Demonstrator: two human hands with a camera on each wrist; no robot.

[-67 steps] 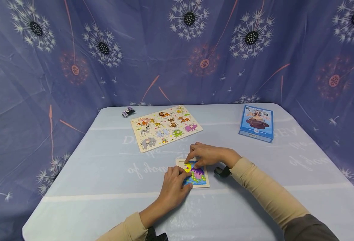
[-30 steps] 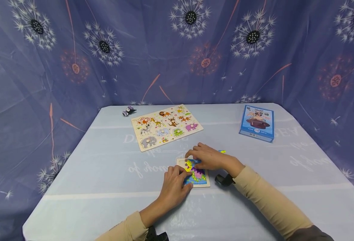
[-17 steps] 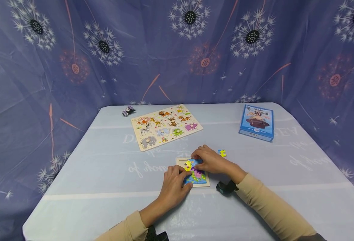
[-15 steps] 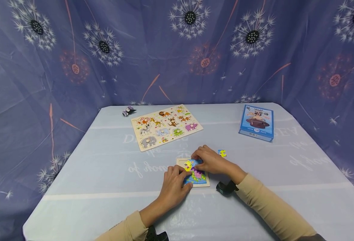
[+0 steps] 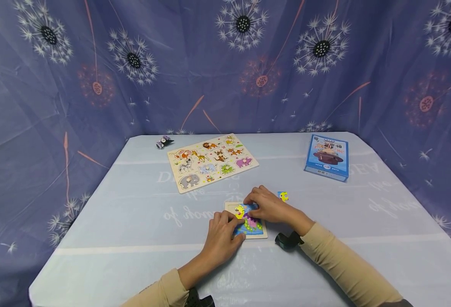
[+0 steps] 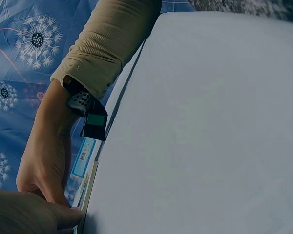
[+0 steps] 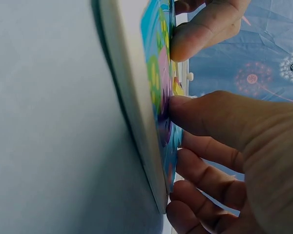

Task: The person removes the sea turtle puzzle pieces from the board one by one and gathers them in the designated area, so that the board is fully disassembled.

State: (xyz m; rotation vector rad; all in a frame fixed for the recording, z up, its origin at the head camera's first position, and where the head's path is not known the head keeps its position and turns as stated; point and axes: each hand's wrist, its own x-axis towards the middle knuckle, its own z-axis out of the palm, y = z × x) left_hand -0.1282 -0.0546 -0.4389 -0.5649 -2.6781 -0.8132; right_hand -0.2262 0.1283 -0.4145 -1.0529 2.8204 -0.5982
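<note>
A small jigsaw puzzle point(image 5: 254, 233) in a pale wooden frame lies on the table, showing a yellow, purple and green picture on blue. My left hand point(image 5: 221, 234) holds it at the left side, thumb near the front edge and a fingertip over the picture. My right hand point(image 5: 267, 204) reaches over the upper right part. In the right wrist view, my right thumb point(image 7: 190, 113) presses a purple area while the curled fingers point(image 7: 198, 168) meet the blue pieces near the frame's far edge. Behind the right hand lies a loose yellow-and-blue puzzle piece point(image 5: 284, 196).
A wooden animal peg puzzle point(image 5: 212, 162) lies behind the hands to the left. Near the back left corner is a small dark and purple toy point(image 5: 164, 142). The blue box point(image 5: 327, 157) lies at the back right. A dandelion-print curtain point(image 5: 195, 68) hangs behind the table.
My right hand has shifted slightly right across the puzzle, uncovering more of its upper part. The loose piece behind that hand has come into view. My left hand has stayed in place.
</note>
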